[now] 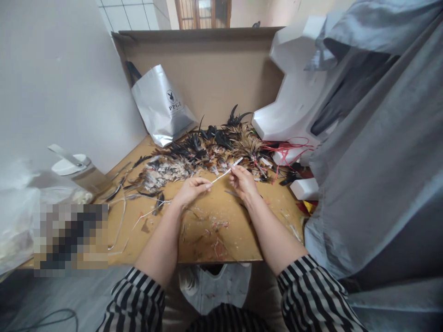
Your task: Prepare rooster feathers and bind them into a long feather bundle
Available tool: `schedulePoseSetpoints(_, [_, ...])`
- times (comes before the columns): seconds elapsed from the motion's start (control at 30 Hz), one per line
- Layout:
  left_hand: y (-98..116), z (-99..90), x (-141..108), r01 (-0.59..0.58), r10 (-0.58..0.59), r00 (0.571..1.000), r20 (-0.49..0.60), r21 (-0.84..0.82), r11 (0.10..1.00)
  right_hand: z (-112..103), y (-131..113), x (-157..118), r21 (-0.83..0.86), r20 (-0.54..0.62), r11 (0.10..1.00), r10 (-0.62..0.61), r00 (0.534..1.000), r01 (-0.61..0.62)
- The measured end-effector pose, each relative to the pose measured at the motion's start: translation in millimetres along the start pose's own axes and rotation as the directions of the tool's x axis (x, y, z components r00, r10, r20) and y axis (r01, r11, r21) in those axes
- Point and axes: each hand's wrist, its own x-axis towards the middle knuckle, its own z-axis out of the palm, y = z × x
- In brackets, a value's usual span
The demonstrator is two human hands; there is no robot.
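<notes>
A thin white strip (221, 176), perhaps cord or wire, stretches at a slant between my two hands above the table. My left hand (194, 190) pinches its lower end between thumb and fingers. Higher up, my right hand (242, 180) grips it, and a short flat white end sticks out past the fingertips. Just behind the hands lies a heap of black and brown feathers (218, 143). Paler grey, fluffy feathers (166, 171) are spread at its left side.
A silver bag (155, 103) leans against the cardboard back panel (221, 69). At left stands a lidded container (81, 173) with a strap. Red strings (289, 148) lie by a white foam piece (297, 92) at right. Grey cloth (374, 175) hangs along the right side.
</notes>
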Motion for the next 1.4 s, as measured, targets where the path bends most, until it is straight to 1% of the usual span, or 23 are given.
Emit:
schedulePoseSetpoints(0.1, [1.0,1.7,-1.5,-0.128,0.122,0.991,-0.057,-0.123,0.984,-1.0,6.9,1.0,-0.045,0.006,0.996,0.073,0.997,-0.072])
schedulePoseSetpoints(0.17, [2.1,5.4,-2.9,-0.190,0.185,0.982,-0.043,-0.241,0.952,0.4,13.6,-0.1,-0.077,0.025,0.991,0.111,0.993,-0.109])
schedulePoseSetpoints(0.2, [2.0,7.1,-3.3,-0.192,0.194,0.981,-0.025,-0.305,0.933,1.7,17.0,-1.2,-0.087,0.037,0.989,0.124,0.992,-0.120])
schedulePoseSetpoints(0.27, [0.2,8.9,-2.9,-0.154,0.169,0.986,0.000,-0.416,0.896,4.9,22.5,-4.0,-0.103,0.059,0.985,0.147,0.987,-0.140])
schedulePoseSetpoints(0.37, [-5.6,5.6,1.5,-0.123,0.118,0.992,-0.044,-0.531,0.838,8.1,25.0,-6.2,-0.142,0.053,0.976,0.171,0.984,-0.163])
schedulePoseSetpoints(0.43, [-9.9,0.1,6.0,-0.137,0.097,0.990,-0.101,-0.571,0.809,6.6,22.3,-4.7,-0.189,0.017,0.972,0.144,0.989,-0.139])
schedulePoseSetpoints(0.47, [-11.9,-3.2,8.4,-0.146,0.089,0.988,-0.125,-0.580,0.801,4.3,19.7,-3.1,-0.230,-0.011,0.968,0.105,0.994,-0.104])
schedulePoseSetpoints(0.53, [-15.5,-10.0,12.6,-0.167,0.071,0.981,-0.183,-0.586,0.793,-3.7,12.1,0.0,-0.371,-0.046,0.929,-0.027,0.999,0.008])
schedulePoseSetpoints(0.57, [-17.0,-13.3,14.4,-0.176,0.058,0.975,-0.214,-0.587,0.790,-9.3,7.2,0.8,-0.468,-0.036,0.879,-0.114,0.993,0.084])
schedulePoseSetpoints(0.6, [-18.3,-16.3,15.9,-0.184,0.044,0.969,-0.244,-0.591,0.786,-15.8,1.7,0.6,-0.576,0.005,0.802,-0.189,0.982,0.157])
schedulePoseSetpoints(0.63, [-19.3,-18.9,17.0,-0.191,0.031,0.963,-0.268,-0.598,0.779,-23.0,-4.3,-0.8,-0.682,0.069,0.697,-0.240,0.968,0.221])
schedulePoseSetpoints(0.67, [-20.1,-21.0,17.9,-0.197,0.018,0.958,-0.287,-0.608,0.769,-30.5,-10.6,-3.6,-0.774,0.135,0.572,-0.270,0.953,0.272])
schedulePoseSetpoints(0.73, [-20.8,-23.7,19.0,-0.203,-0.001,0.953,-0.304,-0.636,0.745,-44.8,-23.0,-12.9,-0.921,0.223,0.274,-0.217,0.950,0.278])
schedulePoseSetpoints(0.8, [-20.9,-24.2,19.4,-0.199,-0.013,0.953,-0.304,-0.657,0.727,-56.0,-33.1,-25.0,-0.962,0.272,0.008,-0.111,0.956,0.274])
schedulePoseSetpoints(0.83, [-20.8,-23.8,19.4,-0.195,-0.017,0.954,-0.299,-0.661,0.724,-60.0,-36.6,-31.2,-0.958,0.277,-0.094,-0.068,0.958,0.270])
schedulePoseSetpoints(0.87, [-20.7,-23.2,19.5,-0.189,-0.019,0.956,-0.293,-0.662,0.725,-63.0,-38.9,-37.0,-0.944,0.296,-0.166,-0.038,0.955,0.286])
schedulePoseSetpoints(0.9, [-20.6,-22.4,19.5,-0.185,-0.017,0.958,-0.288,-0.660,0.728,-64.9,-40.0,-42.3,-0.926,0.319,-0.217,-0.012,0.948,0.309])
schedulePoseSetpoints(1.0, [-19.9,-20.2,19.3,-0.194,-0.002,0.959,-0.284,-0.657,0.729,-67.7,-38.6,-53.5,-0.885,0.365,-0.304,0.016,0.931,0.352])
schedulePoseSetpoints(1.13, [-16.9,-20.2,17.6,-0.229,0.018,0.952,-0.305,-0.673,0.703,-71.1,-37.0,-59.9,-0.865,0.364,-0.355,0.040,0.931,0.354])
schedulePoseSetpoints(1.2, [-14.9,-21.8,16.2,-0.243,0.018,0.951,-0.310,-0.706,0.665,-73.2,-38.5,-60.7,-0.860,0.343,-0.388,0.045,0.938,0.333])
schedulePoseSetpoints(1.27, [-13.2,-23.8,15.1,-0.254,0.013,0.951,-0.310,-0.756,0.603,-74.2,-40.3,-60.4,-0.858,0.310,-0.418,0.043,0.950,0.299])
schedulePoseSetpoints(1.33, [-12.4,-25.6,14.4,-0.264,0.002,0.950,-0.312,-0.801,0.537,-73.7,-41.6,-58.9,-0.866,0.284,-0.411,0.065,0.957,0.285])
schedulePoseSetpoints(1.4, [-12.2,-26.6,14.2,-0.267,-0.013,0.949,-0.314,-0.827,0.494,-72.8,-42.1,-56.2,-0.880,0.258,-0.388,0.093,0.962,0.274])
